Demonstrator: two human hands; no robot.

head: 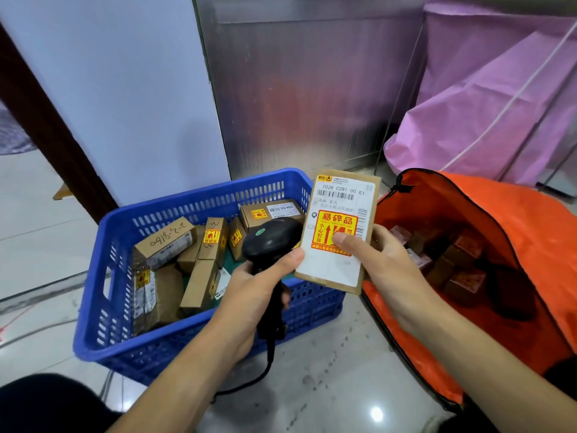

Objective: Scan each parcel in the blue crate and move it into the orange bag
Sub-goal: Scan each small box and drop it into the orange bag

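— What stands at the back?
— A pale wall panel (125,89) on the left, with a dull metal sheet (312,89) beside it. A dark brown post (46,135) slants across the far left.
— And on the right?
— A pinkish-purple cloth cover (499,120), with a white cord (516,92) running down it.
— The floor?
— Glossy pale tiles (327,385), with a bright spot of reflected light (376,414) near the bottom edge.

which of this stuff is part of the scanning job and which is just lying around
In the job: scanner in the left hand, labelled parcel in the right hand, boxed parcels in the blue crate, orange bag.
Just lying about: pink sheet, metal wall panel.
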